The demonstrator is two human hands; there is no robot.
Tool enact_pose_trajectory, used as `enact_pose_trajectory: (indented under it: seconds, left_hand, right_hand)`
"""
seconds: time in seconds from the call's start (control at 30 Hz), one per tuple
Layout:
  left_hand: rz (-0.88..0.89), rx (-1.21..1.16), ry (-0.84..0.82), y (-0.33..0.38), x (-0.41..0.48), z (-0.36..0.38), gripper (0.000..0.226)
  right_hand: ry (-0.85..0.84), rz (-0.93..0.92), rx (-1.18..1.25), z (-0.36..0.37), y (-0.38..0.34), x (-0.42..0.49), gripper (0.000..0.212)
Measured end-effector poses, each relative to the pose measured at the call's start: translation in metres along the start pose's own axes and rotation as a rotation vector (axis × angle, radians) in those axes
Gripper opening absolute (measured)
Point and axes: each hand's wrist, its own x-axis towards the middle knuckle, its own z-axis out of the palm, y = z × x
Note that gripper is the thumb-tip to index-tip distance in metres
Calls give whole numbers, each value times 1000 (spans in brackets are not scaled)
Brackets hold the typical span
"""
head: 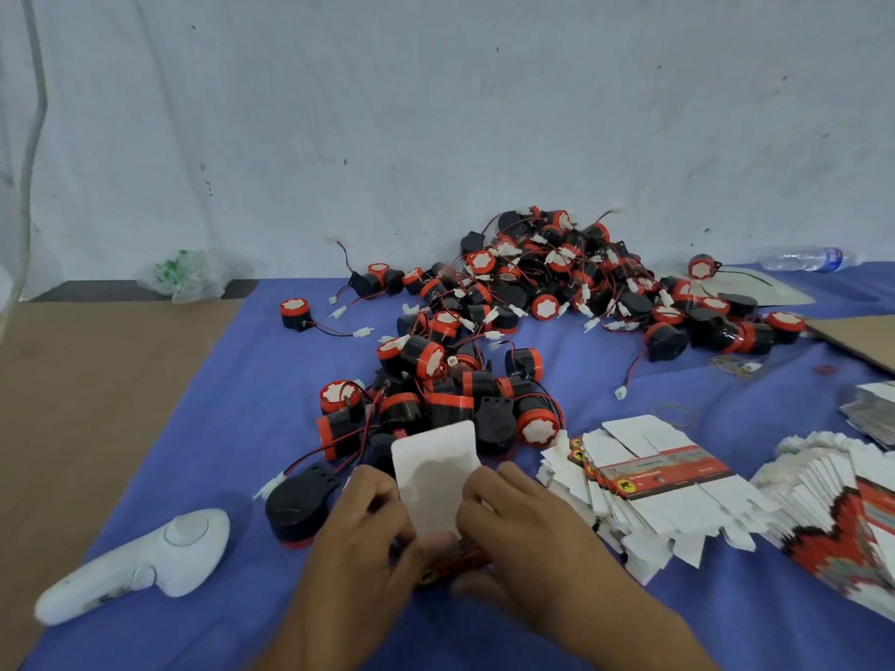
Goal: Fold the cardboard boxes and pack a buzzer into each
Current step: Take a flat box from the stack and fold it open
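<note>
On the blue-covered desk [193, 428], both hands, left [368, 520] and right [513, 520], pinch a half-folded box [438, 477], its flap pointing away toward the buzzer pile [436, 394] just beyond.

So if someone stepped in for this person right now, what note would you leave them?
Left hand and right hand: both hold one cardboard box, its white flap up, partly folded.
Buzzers: loose in a heap on the blue cloth, beyond the hands.
Flat boxes: stacked to the right.
Done: no packed box in view.
Left: finish this fold, put a buzzer in, repeat.
</note>
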Motion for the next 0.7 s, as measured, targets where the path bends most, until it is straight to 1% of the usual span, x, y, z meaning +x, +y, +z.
enact_pose_trajectory:
  seconds: [0.07, 0.1, 0.17, 0.2, 0.23, 0.3, 0.37, 0.4, 0.43, 0.47, 0.5, 0.53, 0.57, 0.6, 0.63, 0.67, 0.7]
  left_hand:
    - [-146, -61, 48, 1, -2, 2, 25]
    - [-235, -95, 55, 2, -3, 2, 23]
    - [-377, -147, 39, -1, -4, 3, 25]
    - [-419, -170, 22, -3, -3, 3, 24]
    - [-448, -187, -2, -5, -3, 3, 21]
    - [-454, -204, -67, -7, -2, 3, 18]
    - [-419, -195, -148, -8, -2, 4, 19]
    - [-412, -157, -216, -9, -3, 6, 35]
    - [-408, -90, -281, -11, -5, 8, 61]
    - [-410, 23, -338, -13, -6, 9, 86]
    - [-404, 159, -402, -15, -7, 10, 104]
    - [-395, 256, -458, -15, -7, 11, 118]
    - [-378, 299, -486, -16, -8, 13, 125]
    - [-349, 284, -483, -17, -10, 17, 121]
    - [-314, 227, -461, -19, -12, 20, 107]
    - [-306, 121, -437, -21, -12, 22, 88]
    - [-340, -29, -411, -23, -9, 21, 73]
  right_hand:
    - [21, 121, 182, 2, 1, 0, 42]
    - [21, 198, 285, 3, 4, -1, 41]
    - [102, 330, 416, 7, 9, -2, 29]
    - [151, 397, 453, 8, 11, -1, 23]
    - [166, 461, 479, 9, 13, -1, 20]
    - [115, 509, 490, 9, 14, 0, 18]
    - [-36, 485, 379, 11, 12, -2, 26]
    - [-98, 476, 338, 13, 12, -4, 27]
    - [-162, 475, 328, 14, 12, -6, 29]
    - [-222, 482, 365, 15, 12, -7, 29]
    - [-279, 488, 425, 16, 12, -8, 28]
    - [-319, 482, 486, 17, 12, -10, 29]
    - [-345, 471, 523, 18, 13, -11, 34]
    - [-339, 456, 555, 19, 15, -12, 40]
    - [-316, 428, 560, 18, 15, -12, 41]
    - [-284, 396, 558, 17, 15, -12, 39]
    - [-273, 376, 559, 15, 15, -10, 35]
